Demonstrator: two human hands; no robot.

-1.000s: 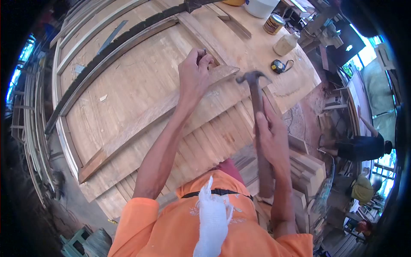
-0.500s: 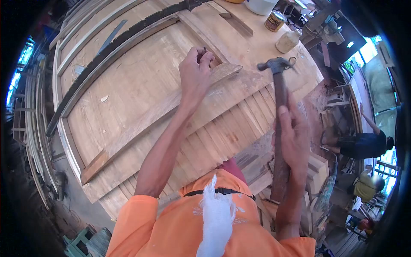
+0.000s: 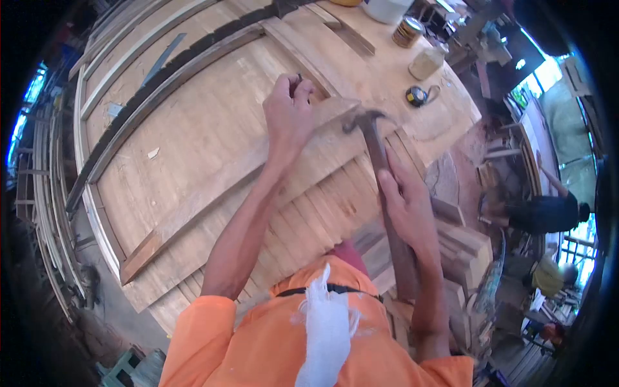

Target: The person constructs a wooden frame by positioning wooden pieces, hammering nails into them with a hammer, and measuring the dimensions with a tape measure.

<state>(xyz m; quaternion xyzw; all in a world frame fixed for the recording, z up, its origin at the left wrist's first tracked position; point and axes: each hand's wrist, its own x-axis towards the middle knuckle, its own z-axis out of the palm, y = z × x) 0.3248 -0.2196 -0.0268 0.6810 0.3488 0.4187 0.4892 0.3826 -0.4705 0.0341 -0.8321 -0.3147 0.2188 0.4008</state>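
Grasping dark-headed, brown-handled claw hammer (image 3: 377,151) in right hand (image 3: 411,203), fingers wrapped round handle. Swinging hammer head back near right end of long flat brown wooden bar (image 3: 213,195), uncovering black-and-yellow tape measure (image 3: 416,96) right of that end. Pinching small dark item (image 3: 300,77) in fingertips of left hand (image 3: 287,116) near same end; cannot tell what. Narrowing gap between hands, so apparently centring work there. Keeping bar alongside pale wooden panel (image 3: 206,116).

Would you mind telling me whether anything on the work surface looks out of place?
A small pale scrap lies by itself on the wooden panel, towards the picture's left; its irregular outline suggests a stray chip.
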